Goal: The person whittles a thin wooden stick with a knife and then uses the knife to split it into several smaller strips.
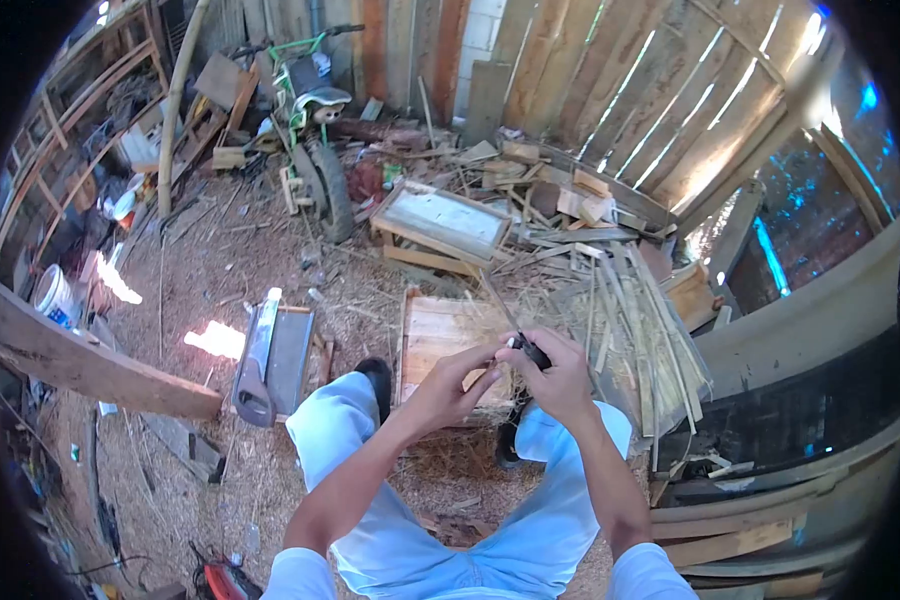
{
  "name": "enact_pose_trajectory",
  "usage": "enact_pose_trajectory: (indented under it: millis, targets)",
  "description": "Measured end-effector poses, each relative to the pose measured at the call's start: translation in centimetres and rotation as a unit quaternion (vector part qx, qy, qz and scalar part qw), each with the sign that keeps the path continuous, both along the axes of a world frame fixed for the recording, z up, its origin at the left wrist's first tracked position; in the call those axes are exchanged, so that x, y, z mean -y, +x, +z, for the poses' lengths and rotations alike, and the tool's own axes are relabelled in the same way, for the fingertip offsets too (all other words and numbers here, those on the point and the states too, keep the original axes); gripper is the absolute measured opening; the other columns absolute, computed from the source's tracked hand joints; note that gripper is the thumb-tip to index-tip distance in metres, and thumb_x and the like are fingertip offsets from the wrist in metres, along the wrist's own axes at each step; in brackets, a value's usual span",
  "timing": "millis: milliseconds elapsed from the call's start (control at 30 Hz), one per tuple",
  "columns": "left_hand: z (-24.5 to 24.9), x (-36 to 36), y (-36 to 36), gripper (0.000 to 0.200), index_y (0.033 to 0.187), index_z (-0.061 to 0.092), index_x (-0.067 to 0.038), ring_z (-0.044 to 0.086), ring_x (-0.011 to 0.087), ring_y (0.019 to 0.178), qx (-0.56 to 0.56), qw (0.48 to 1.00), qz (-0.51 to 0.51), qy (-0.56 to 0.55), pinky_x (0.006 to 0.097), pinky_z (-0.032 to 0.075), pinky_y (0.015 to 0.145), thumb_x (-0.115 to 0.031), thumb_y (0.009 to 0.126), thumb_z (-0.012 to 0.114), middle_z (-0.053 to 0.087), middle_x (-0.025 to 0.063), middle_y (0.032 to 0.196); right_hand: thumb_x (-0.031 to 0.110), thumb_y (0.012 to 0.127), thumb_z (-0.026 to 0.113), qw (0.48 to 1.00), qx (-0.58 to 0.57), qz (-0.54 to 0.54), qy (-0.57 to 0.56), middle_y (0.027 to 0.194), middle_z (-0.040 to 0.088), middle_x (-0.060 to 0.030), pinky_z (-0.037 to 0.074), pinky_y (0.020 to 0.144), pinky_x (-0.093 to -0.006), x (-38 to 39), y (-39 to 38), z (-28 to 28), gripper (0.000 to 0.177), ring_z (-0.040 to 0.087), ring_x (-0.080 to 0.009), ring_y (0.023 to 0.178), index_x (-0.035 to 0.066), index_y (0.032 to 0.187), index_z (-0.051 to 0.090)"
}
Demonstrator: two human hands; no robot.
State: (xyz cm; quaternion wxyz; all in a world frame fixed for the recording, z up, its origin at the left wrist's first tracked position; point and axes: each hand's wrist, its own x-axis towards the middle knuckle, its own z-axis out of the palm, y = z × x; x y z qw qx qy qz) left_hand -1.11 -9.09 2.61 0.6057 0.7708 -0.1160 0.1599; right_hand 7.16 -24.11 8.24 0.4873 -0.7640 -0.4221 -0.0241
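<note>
Both of my hands meet in front of me, over a shallow wooden box [435, 340] that lies on the ground between my feet. My right hand [562, 378] is closed around a dark-handled tool [533, 352]. A long thin strip [498, 298], like a narrow blade, points up and away from that hand. The fingers of my left hand [452, 388] are bent together, their tips right at the tool and a small white piece [511, 342]. I cannot tell what the left fingers pinch.
A handsaw [258, 365] lies on a dark-topped board [292, 350] at left. Beyond the box stands a low wooden table [445, 218]. Thin wood strips [635, 340] are heaped at right. A motorbike [315, 130] stands at the back, and a beam [100, 350] crosses the left side.
</note>
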Motion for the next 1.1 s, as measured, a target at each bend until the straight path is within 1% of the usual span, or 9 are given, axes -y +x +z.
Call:
enact_pose_trajectory:
  millis: [33,167,267,333,400,500,833,900,1100]
  targets:
    - [0.0,0.0,-0.2,0.033,0.119,0.053,0.000,0.063,0.0244,0.098,0.019,0.999,0.029,0.018,0.0314,0.051,0.081,-0.004,0.087,0.061,0.062,0.0146,0.111,0.018,0.078,0.074,1.000,-0.014,0.007,-0.001,0.078,0.065,-0.0115,0.048,0.059,-0.0288,-0.4,-0.1,-0.2,0.025,0.063,-0.0185,0.066,-0.001,0.092,0.066]
    - [0.0,-1.1,-0.6,0.031,0.115,0.057,-0.002,0.064,0.0266,0.087,-0.030,0.996,0.069,0.044,0.0306,0.052,0.074,0.001,0.085,0.061,0.064,0.0137,0.096,0.017,0.079,0.073,0.998,-0.047,0.037,-0.017,0.080,0.066,-0.0115,0.049,0.061,-0.0286,-1.4,0.2,-2.5,0.025,0.065,-0.0176,0.069,-0.001,0.094,0.066]
    - [-2.4,-1.9,-0.1,0.031,0.113,0.059,-0.002,0.065,0.0256,0.089,-0.027,0.993,0.088,0.074,0.0314,0.051,0.073,0.001,0.083,0.062,0.064,0.0130,0.098,0.015,0.081,0.071,0.995,-0.086,0.047,0.021,0.083,0.067,-0.0125,0.051,0.066,-0.0281,-1.6,0.2,-2.7,0.023,0.067,-0.0183,0.074,-0.002,0.097,0.066]
    - [-2.7,-2.0,0.0,0.029,0.110,0.061,-0.002,0.065,0.0250,0.088,-0.059,0.990,0.090,0.095,0.0317,0.051,0.073,0.001,0.082,0.064,0.066,0.0123,0.098,0.012,0.083,0.067,0.980,-0.191,0.052,0.029,0.086,0.068,-0.0138,0.051,0.070,-0.0275,-1.2,0.1,-3.0,0.022,0.068,-0.0194,0.079,-0.001,0.101,0.065]
    - [-2.5,-1.7,0.1,0.025,0.105,0.061,-0.001,0.064,0.0319,0.084,-0.045,0.992,0.109,0.049,0.0368,0.050,0.072,0.002,0.081,0.064,0.064,0.0153,0.091,0.010,0.085,0.065,0.975,-0.214,0.053,0.035,0.084,0.067,-0.0139,0.051,0.069,-0.0287,-0.9,0.1,-4.0,0.021,0.067,-0.0202,0.077,-0.001,0.102,0.065]
    - [-3.4,-1.7,0.1,0.027,0.106,0.061,-0.002,0.065,0.0318,0.084,-0.075,0.990,0.103,0.062,0.0360,0.051,0.070,0.003,0.080,0.064,0.065,0.0154,0.093,0.008,0.084,0.065,0.989,-0.139,0.054,0.018,0.084,0.064,-0.0128,0.049,0.065,-0.0316,-0.9,0.1,-4.3,0.020,0.064,-0.0221,0.072,-0.001,0.101,0.065]
    - [-3.9,-1.4,0.6,0.029,0.105,0.061,-0.001,0.064,0.0315,0.079,-0.068,0.985,0.098,0.122,0.0352,0.052,0.065,0.004,0.077,0.066,0.064,0.0134,0.091,0.005,0.081,0.066,0.987,-0.142,0.075,0.011,0.084,0.062,-0.0141,0.048,0.066,-0.0330,-0.4,0.7,-5.4,0.019,0.062,-0.0260,0.074,-0.002,0.099,0.064]
    - [-3.2,-1.1,0.6,0.030,0.106,0.061,-0.001,0.064,0.0312,0.080,-0.072,0.985,0.091,0.126,0.0351,0.052,0.065,0.004,0.077,0.066,0.064,0.0131,0.092,0.005,0.083,0.065,0.988,-0.134,0.069,0.025,0.083,0.062,-0.0122,0.047,0.065,-0.0289,-0.4,0.6,-5.6,0.017,0.061,-0.0202,0.072,-0.001,0.098,0.064]
    - [-3.5,-0.7,0.3,0.035,0.112,0.060,-0.004,0.064,0.0303,0.084,-0.060,0.987,0.091,0.120,0.0347,0.052,0.066,0.003,0.078,0.065,0.063,0.0127,0.094,0.004,0.083,0.064,0.989,-0.139,0.058,0.008,0.081,0.060,-0.0105,0.046,0.063,-0.0285,-0.1,0.3,-5.4,0.014,0.059,-0.0182,0.070,-0.001,0.097,0.064]
